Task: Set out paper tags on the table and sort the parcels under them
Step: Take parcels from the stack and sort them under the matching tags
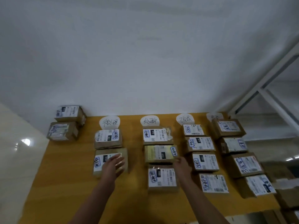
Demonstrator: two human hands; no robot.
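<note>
Two parcels (64, 131) far left — white shelving (267, 88) right.

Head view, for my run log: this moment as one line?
left hand open over first-tag near parcel | right hand at second-tag middle parcel

Four paper tags (110, 122), fifteen parcels (157, 135) — one table (64, 183), two hands (113, 165)

Four white handwritten paper tags (110, 122) lie in a row across the middle of the frame. Below them, brown parcels (157, 135) with white labels lie flat in columns of two, three, four and four. Two further parcels (64, 130) sit at centre left.
</note>
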